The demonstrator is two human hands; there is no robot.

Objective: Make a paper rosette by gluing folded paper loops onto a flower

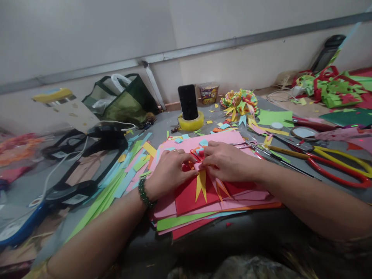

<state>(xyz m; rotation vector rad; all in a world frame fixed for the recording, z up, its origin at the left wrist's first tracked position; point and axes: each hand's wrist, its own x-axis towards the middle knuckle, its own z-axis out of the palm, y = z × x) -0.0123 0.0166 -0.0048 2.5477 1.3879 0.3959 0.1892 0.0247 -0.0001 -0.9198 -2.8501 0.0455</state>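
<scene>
Over a stack of colored paper, my left hand [171, 166] and my right hand [225, 161] meet at a small paper bow [199, 166] with red and pink loops. Its yellow tail [201, 188] has pointed ends and hangs toward me, with pink and orange tails beside it. Fingers of both hands are closed in a pinch on the bow, one hand at each side; my fingertips hide part of it. Under the bow lies a red paper sheet [186, 201], on top of pink sheets [232, 136]. A green bead bracelet circles my left wrist.
Cut paper strips [99, 209] spread to the left. Scissors [337, 164] and other tools lie at the right. A phone [188, 102] stands in a yellow tape roll [191, 122]. Behind are a cup [208, 93], a colorful paper garland [241, 102] and a green bag [124, 97].
</scene>
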